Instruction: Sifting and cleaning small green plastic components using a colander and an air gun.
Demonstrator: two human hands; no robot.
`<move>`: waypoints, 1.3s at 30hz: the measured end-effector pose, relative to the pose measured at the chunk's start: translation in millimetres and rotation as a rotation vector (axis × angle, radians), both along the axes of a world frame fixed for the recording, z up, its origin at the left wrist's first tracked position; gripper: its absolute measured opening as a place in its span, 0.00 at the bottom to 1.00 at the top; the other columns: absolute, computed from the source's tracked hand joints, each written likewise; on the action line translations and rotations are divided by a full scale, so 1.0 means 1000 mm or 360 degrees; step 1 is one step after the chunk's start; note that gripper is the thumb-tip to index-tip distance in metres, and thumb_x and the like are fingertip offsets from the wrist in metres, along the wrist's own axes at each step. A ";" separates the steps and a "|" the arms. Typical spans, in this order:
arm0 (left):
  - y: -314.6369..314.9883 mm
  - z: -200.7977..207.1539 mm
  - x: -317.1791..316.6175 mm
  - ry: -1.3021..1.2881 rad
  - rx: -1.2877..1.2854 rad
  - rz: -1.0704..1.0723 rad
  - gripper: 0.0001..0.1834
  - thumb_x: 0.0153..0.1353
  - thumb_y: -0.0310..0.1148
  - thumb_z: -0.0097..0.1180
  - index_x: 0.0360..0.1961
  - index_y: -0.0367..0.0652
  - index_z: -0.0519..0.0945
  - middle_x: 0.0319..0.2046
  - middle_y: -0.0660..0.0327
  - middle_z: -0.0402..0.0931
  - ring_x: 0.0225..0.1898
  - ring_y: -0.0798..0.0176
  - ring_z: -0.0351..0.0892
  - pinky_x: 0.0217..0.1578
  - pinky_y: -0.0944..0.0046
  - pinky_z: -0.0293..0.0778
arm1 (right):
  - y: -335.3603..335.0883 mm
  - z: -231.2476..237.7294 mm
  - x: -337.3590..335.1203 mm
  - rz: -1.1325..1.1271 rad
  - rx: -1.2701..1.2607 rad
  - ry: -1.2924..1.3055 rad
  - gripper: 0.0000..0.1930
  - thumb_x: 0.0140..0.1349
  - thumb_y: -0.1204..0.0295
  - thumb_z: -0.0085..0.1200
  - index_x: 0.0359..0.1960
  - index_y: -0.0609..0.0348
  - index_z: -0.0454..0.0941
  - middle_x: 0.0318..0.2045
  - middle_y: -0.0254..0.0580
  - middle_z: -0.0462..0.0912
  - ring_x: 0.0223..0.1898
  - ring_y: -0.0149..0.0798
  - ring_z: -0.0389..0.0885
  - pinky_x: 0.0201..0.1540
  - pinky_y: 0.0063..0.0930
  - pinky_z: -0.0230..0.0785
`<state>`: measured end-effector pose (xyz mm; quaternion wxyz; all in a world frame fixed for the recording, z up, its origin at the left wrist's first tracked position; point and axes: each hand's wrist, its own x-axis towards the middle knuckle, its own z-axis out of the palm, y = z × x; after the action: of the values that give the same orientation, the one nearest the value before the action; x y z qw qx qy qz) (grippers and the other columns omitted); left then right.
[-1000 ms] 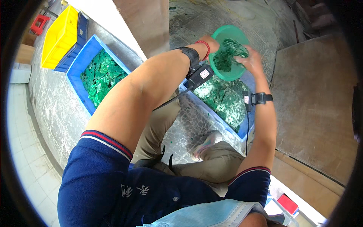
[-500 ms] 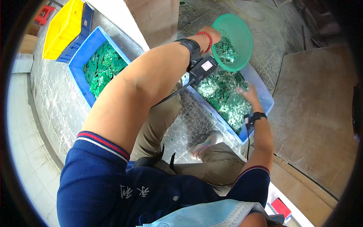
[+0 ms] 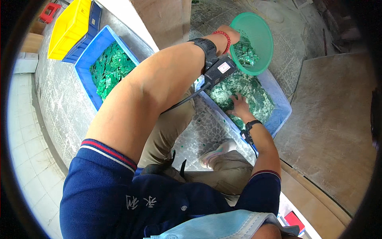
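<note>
My left hand (image 3: 229, 34) is closed on the near-left rim of a round green plastic basin (image 3: 263, 42). The basin is tilted over the far end of a blue bin (image 3: 283, 108), and small shiny green flakes (image 3: 244, 55) lie in it. My right hand (image 3: 240, 108) is inside that bin with fingers spread, touching the heap of green flakes (image 3: 260, 99) dusted with white powder. Its fingertips press into the heap; no flake shows clearly in its grasp. A black strap with a device sits on each of my wrists.
At left, another blue bin (image 3: 84, 71) holds green flakes (image 3: 113, 65). Beyond it stand a yellow crate (image 3: 67, 34) and a dark blue crate (image 3: 85, 42). A red stool (image 3: 49, 14) is at the far left. A brown board (image 3: 330, 103) lies at right; a panel (image 3: 169, 20) stands ahead.
My right hand has moved left and nearer, from above the heap's right side down onto the flakes. My left hand keeps its hold on the basin, which has shifted slightly right.
</note>
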<state>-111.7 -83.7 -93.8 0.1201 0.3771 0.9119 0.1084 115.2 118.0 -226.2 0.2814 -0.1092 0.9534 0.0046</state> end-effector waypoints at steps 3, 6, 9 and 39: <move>0.002 0.004 0.001 0.0137 -0.0103 -0.0031 0.22 0.32 0.45 0.67 0.22 0.37 0.78 0.23 0.52 0.75 0.29 0.49 0.76 0.30 0.60 0.72 | 0.001 0.003 0.007 0.0096 -0.0091 0.0073 0.36 0.35 0.57 0.64 0.50 0.44 0.64 0.53 0.43 0.56 0.50 0.57 0.59 0.43 0.48 0.67; 0.005 0.008 0.005 0.0215 -0.0232 -0.0071 0.20 0.32 0.42 0.68 0.23 0.37 0.78 0.24 0.52 0.75 0.30 0.50 0.76 0.30 0.61 0.72 | 0.005 -0.004 0.009 0.0224 -0.0046 0.0069 0.35 0.35 0.59 0.65 0.50 0.42 0.64 0.53 0.44 0.56 0.50 0.57 0.59 0.43 0.44 0.68; 0.004 0.012 0.008 0.0187 -0.0270 -0.0074 0.20 0.32 0.41 0.68 0.22 0.37 0.78 0.24 0.52 0.75 0.30 0.51 0.76 0.31 0.62 0.73 | 0.004 -0.004 0.009 0.0308 0.0032 0.0077 0.35 0.35 0.61 0.64 0.50 0.39 0.63 0.54 0.45 0.55 0.51 0.57 0.59 0.43 0.41 0.68; 0.013 0.031 0.021 -0.0084 -0.0211 0.0052 0.15 0.56 0.30 0.40 0.36 0.32 0.76 0.31 0.53 0.77 0.34 0.58 0.78 0.35 0.63 0.75 | 0.114 0.101 -0.027 -0.1284 -0.1165 0.0847 0.32 0.37 0.74 0.60 0.48 0.71 0.63 0.41 0.53 0.73 0.44 0.44 0.71 0.44 0.31 0.65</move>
<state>-91.1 -70.4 -63.2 0.1671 0.3504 0.9196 0.0598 88.4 231.5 -125.1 -0.0431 0.1762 0.8968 -0.4035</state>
